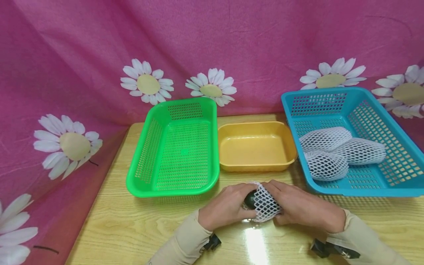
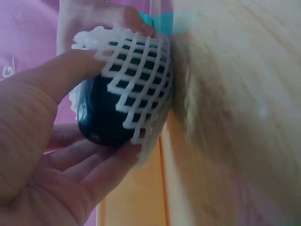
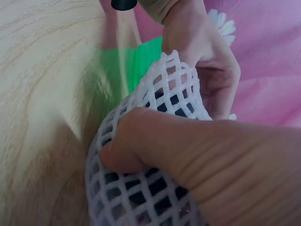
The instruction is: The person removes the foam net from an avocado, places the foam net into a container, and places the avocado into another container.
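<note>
Altogether one green basket [image 1: 184, 151], one yellow tray [image 1: 255, 149], one blue basket [image 1: 367, 192] holding three netted pieces [image 1: 342, 149], one dark object [image 1: 250, 200] partly in a white net [image 1: 265, 204] before the tray, left grip [image 1: 228, 206] curled round its bare end, right grip [image 1: 296, 203] clasping the net

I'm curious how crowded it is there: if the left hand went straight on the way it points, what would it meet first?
Probably the right hand, just past the dark object and white netting that the left hand is holding, though depth is hard to judge.
</note>
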Tool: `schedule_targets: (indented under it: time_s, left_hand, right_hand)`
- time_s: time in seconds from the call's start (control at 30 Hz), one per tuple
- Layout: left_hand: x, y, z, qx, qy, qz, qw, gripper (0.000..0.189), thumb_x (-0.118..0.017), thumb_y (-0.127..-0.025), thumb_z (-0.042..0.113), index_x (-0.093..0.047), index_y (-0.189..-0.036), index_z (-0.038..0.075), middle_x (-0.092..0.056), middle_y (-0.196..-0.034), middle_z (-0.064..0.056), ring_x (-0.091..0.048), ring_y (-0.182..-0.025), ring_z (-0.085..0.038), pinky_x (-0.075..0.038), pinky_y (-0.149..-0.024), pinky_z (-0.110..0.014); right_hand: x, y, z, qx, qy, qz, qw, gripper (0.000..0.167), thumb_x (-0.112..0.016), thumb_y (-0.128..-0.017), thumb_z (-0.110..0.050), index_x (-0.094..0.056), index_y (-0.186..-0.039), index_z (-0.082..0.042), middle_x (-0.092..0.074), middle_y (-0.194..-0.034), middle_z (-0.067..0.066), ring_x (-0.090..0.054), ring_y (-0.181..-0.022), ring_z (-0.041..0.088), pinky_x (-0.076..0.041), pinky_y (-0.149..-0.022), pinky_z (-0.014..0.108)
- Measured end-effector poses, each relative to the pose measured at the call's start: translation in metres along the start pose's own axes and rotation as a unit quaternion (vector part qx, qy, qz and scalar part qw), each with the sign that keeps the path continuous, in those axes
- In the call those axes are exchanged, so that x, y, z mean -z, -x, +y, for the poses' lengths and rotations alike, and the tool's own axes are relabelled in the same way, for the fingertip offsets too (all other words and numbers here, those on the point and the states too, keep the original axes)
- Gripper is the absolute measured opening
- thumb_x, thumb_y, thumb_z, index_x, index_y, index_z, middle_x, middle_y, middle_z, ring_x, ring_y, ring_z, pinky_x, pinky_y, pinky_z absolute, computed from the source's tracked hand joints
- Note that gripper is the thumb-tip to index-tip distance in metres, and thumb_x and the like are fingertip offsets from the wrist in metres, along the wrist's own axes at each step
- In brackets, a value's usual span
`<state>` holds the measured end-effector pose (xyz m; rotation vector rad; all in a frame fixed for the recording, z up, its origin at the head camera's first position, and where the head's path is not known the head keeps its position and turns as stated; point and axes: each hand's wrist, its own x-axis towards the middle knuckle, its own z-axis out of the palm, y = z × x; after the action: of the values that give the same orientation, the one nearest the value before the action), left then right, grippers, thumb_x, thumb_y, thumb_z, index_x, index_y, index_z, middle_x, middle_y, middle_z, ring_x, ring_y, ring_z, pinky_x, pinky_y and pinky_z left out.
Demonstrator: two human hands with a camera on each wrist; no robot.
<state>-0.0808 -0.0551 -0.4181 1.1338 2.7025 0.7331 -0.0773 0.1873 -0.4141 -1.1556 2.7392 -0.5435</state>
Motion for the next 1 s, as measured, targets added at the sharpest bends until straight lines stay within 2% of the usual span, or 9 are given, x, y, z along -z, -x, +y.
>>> schedule_targets:
  time_s: [0.27,0.5,0.6,0.8,0.93,1.0]
  left_hand:
    - [-0.004,-0.001,0.0,0.008,0.009,0.007,0.9999,0.059,-0.083,-0.086,0.027,-0.061,-0.137,0.005,-0.073,-0.129,-0.007,-0.071,-0.115,-0.012,-0.055,-0.103,-0.022]
    - [-0.004,0.0,0.0,0.012,0.004,0.005,0.9999,0.059,-0.084,-0.086,0.028,-0.062,-0.136,0.006,-0.075,-0.124,-0.006,-0.071,-0.108,-0.007,-0.056,-0.096,-0.017]
    - [-0.003,0.001,-0.001,0.012,0.005,0.006,0.9999,0.06,-0.084,-0.086,0.03,-0.061,-0.137,0.006,-0.075,-0.125,-0.006,-0.071,-0.108,-0.008,-0.056,-0.095,-0.016]
    - [-0.004,0.007,-0.004,0.02,0.016,0.009,0.9996,0.062,-0.084,-0.086,0.036,-0.061,-0.136,0.008,-0.074,-0.126,-0.005,-0.071,-0.11,-0.009,-0.056,-0.097,-0.017]
    - [-0.004,0.009,-0.005,0.028,0.02,0.009,0.9994,0.065,-0.083,-0.085,0.043,-0.061,-0.136,0.009,-0.073,-0.13,-0.005,-0.071,-0.113,-0.009,-0.055,-0.099,-0.018]
    - [-0.003,0.009,-0.005,0.03,0.024,0.008,0.9992,0.067,-0.083,-0.084,0.045,-0.061,-0.137,0.011,-0.073,-0.131,-0.004,-0.071,-0.114,-0.01,-0.055,-0.099,-0.018]
  right_hand:
    - [0.0,-0.001,0.0,0.011,0.003,0.0,0.9999,0.089,-0.085,-0.071,-0.017,-0.046,-0.15,-0.002,-0.064,-0.124,0.0,-0.065,-0.109,0.015,-0.06,-0.092,0.042]
    - [0.003,0.001,-0.001,0.005,-0.005,-0.015,0.9999,0.089,-0.083,-0.072,-0.014,-0.045,-0.152,-0.004,-0.064,-0.131,0.002,-0.066,-0.117,0.021,-0.058,-0.1,0.048]
    - [0.005,0.001,-0.001,0.007,-0.006,-0.011,0.9999,0.088,-0.083,-0.072,-0.012,-0.046,-0.152,-0.006,-0.065,-0.13,0.001,-0.066,-0.115,0.021,-0.058,-0.098,0.048]
    - [0.006,0.001,-0.002,0.005,0.001,-0.008,1.0,0.074,-0.081,-0.075,-0.012,-0.055,-0.144,-0.01,-0.068,-0.128,-0.001,-0.067,-0.115,0.018,-0.059,-0.099,0.044]
    - [0.006,0.001,-0.003,0.001,-0.001,-0.004,1.0,0.059,-0.08,-0.083,-0.015,-0.06,-0.139,-0.014,-0.069,-0.125,-0.004,-0.068,-0.114,0.015,-0.059,-0.098,0.041]
    - [0.007,0.0,-0.004,-0.008,-0.011,-0.003,0.9999,0.05,-0.078,-0.088,-0.018,-0.063,-0.136,-0.021,-0.069,-0.122,-0.01,-0.067,-0.112,0.009,-0.06,-0.097,0.037]
